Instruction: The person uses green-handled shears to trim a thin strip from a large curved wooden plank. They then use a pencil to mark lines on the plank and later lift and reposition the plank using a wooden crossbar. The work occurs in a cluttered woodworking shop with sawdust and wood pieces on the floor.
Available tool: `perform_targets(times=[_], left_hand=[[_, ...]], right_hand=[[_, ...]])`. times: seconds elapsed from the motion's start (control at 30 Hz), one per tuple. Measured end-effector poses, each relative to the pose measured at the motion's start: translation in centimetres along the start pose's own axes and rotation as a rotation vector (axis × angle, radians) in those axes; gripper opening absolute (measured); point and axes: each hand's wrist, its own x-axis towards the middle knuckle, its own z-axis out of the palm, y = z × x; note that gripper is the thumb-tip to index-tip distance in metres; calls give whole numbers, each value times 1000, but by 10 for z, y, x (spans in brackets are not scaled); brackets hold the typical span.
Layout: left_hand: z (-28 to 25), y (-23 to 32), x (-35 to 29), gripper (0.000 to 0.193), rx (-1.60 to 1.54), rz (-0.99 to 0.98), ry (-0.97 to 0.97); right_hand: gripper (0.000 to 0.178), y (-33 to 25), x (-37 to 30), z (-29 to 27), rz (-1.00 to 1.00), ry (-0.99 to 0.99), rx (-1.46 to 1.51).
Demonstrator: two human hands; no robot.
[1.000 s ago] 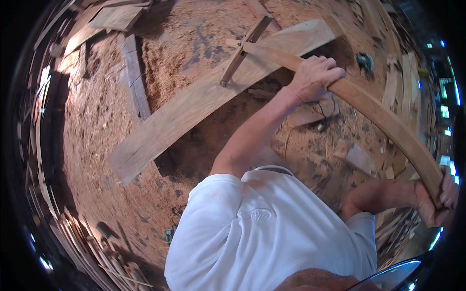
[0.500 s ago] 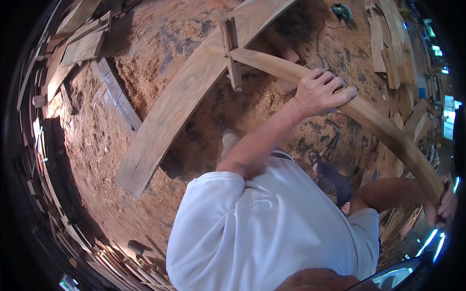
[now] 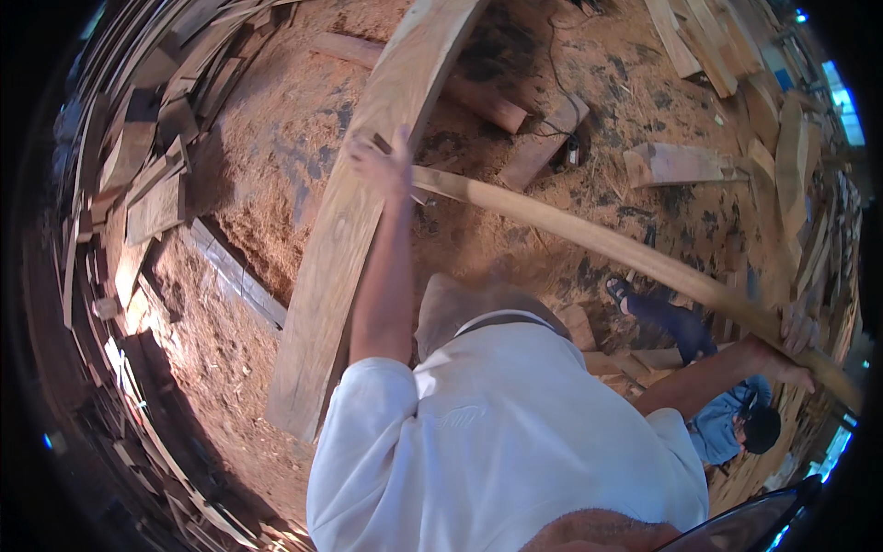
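A wide, thick wooden plank [image 3: 322, 322] slants across the left middle. A long curved wooden bar [image 3: 589, 232] runs from its right edge to the far right. Where bar meets plank, a short wooden crosspiece [image 3: 380, 143] shows its dark top end. Around that end is my left hand [image 3: 384, 168], slightly smeared, the crosspiece between thumb and fingers; the rest of it is mostly hidden. My right hand [image 3: 784, 361] is closed round the bar near its right end, fingers wrapped over the far side.
Sawdust covers the ground. Wood blocks [image 3: 543, 143] and a squared timber [image 3: 681, 166] lie beyond the bar; a dark cord [image 3: 556, 55] runs there. A grey board [image 3: 235, 271] lies left of the plank. Lumber stacks [image 3: 152, 207] line the sides. Another person [image 3: 727, 428] is low at right.
My left hand has left the middle of the bar and reached the crosspiece. The right hand stays on the bar. The view has shifted, and the other person now shows more at right.
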Motion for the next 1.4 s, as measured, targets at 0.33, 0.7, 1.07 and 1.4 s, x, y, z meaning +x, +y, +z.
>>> perform_targets(times=[0.33,0.7,1.07,1.4], left_hand=[[72,-127,66,60,-87,-114,-588],[117,-56,20,49,-148,-147,-431],[288,-59,-9,43,-156,-67,-330],[354,-3,-3,46,93,-8,-349]], right_hand=[[53,22,-24,-84,6,168,-213],[35,41,34,-262,40,275,-226],[25,244,98,-494,567,944,-475],[19,350,62,-576,661,1365,-732]])
